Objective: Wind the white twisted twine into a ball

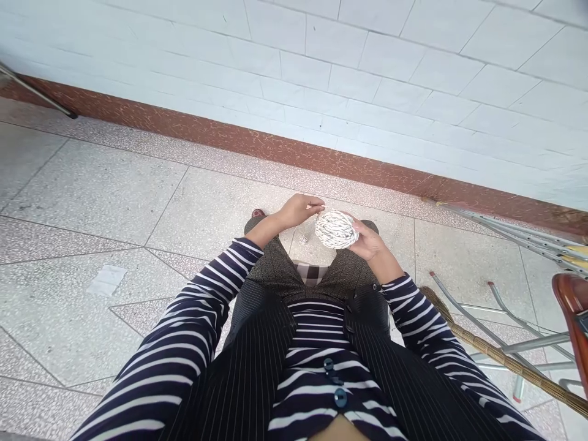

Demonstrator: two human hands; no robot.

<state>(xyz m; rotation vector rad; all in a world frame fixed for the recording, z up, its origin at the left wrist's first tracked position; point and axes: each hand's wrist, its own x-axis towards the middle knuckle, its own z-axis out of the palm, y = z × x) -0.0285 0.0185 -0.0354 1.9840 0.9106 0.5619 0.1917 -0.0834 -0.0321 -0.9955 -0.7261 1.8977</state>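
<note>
A round bundle of white twisted cord (336, 229), wound like a ball, is held up between my knees. My right hand (367, 241) grips it from the right side, thumb on the near face and the other fingers partly hidden behind. At its upper left edge my left hand (301, 210) has thumb and index finger pinched together, seemingly on a strand of the same cord. Below the left hand, a small whitish piece (303, 239) shows near the floor between my legs; its kind is too small to tell.
A straw broom (505, 358) lies to my right beside metal chair legs (463, 312). Folded metal poles (500, 226) rest along the wall base. On the left, a white paper sheet (108, 280) lies on the floor, and a metal leg (41, 92) stands near the wall.
</note>
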